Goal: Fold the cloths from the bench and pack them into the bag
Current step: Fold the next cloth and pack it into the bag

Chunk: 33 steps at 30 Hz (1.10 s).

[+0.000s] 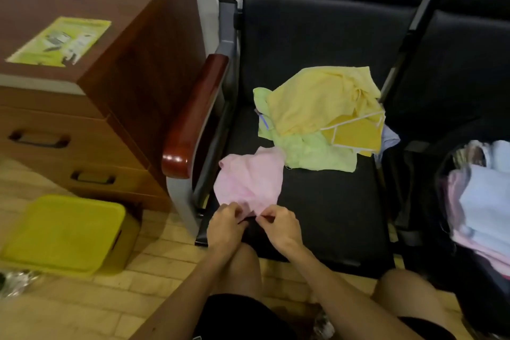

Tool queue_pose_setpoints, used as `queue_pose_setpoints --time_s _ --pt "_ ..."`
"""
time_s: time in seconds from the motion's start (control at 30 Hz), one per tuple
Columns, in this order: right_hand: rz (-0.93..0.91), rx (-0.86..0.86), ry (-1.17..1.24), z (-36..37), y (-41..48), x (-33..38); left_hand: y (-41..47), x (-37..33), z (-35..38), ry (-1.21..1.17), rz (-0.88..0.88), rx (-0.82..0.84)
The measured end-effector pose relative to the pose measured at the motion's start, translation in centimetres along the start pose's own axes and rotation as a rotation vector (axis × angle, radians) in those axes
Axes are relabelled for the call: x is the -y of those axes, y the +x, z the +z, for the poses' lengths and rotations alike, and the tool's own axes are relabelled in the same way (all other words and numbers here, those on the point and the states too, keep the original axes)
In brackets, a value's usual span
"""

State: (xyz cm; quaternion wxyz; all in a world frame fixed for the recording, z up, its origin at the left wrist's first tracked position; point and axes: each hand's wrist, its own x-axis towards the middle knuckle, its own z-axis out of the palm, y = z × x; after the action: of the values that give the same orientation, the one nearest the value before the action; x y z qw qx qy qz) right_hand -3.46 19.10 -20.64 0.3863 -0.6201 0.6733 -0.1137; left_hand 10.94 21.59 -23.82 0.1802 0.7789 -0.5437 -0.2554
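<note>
The black padded bench seat (331, 215) fills the middle, with a glossy red-brown wooden armrest (193, 119) on its left side. Left of that stands a brown wooden drawer cabinet (110, 96) with a green printed leaflet (60, 41) lying on top. At the far right edge, a black soft bag (419, 201) stands open, holding stacked folded cloths (485, 210) in pale blue and pink. On the tiled floor at near left sits a yellow plastic lidded box (63, 232).

In the middle of the seat lies a loose heap: a pale yellow cloth (317, 99) on top, a light green cloth (311, 154) beneath it, and a deep yellow cloth with white piping (356, 132) at its right.

A crumpled pink cloth (248, 182) rests on the seat's near left corner. The left hand (225, 225) and right hand (280, 225), close together, each pinch its near edge with curled fingers.
</note>
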Motion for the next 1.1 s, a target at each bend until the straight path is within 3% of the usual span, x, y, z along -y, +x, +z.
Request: queue_pose_setpoints --time_s 0.37,0.5,0.63,0.8,0.97,1.03,1.1 --pt "0.014 -0.01 -0.168 2.1 1.7 -0.1 0.8 0.8 0.8 0.043 0.119 -0.184" --pt "0.012 0.04 -0.186 1.2 0.9 -0.2 -0.2 0.1 -0.1 -0.075 0.203 -0.274" --pt "0.028 0.029 -0.148 -1.4 -0.6 -0.6 -1.5 -2.4 -2.3 -0.317 0.208 -0.13" --pt "0.075 -0.034 -0.053 -6.7 -3.7 -2.0 -2.5 -8.1 -7.1 -0.56 0.216 -0.077" --pt "-0.268 0.021 0.42 -12.8 -9.3 0.6 -5.5 -16.1 -12.5 -1.018 0.222 0.09" --pt "-0.406 0.008 0.498 -15.6 -11.4 3.0 -6.7 -19.5 -15.0 -1.106 0.28 0.124" --pt "-0.497 -0.111 0.488 -18.4 -13.2 4.8 -8.3 -22.9 -17.4 -1.129 0.387 0.138"
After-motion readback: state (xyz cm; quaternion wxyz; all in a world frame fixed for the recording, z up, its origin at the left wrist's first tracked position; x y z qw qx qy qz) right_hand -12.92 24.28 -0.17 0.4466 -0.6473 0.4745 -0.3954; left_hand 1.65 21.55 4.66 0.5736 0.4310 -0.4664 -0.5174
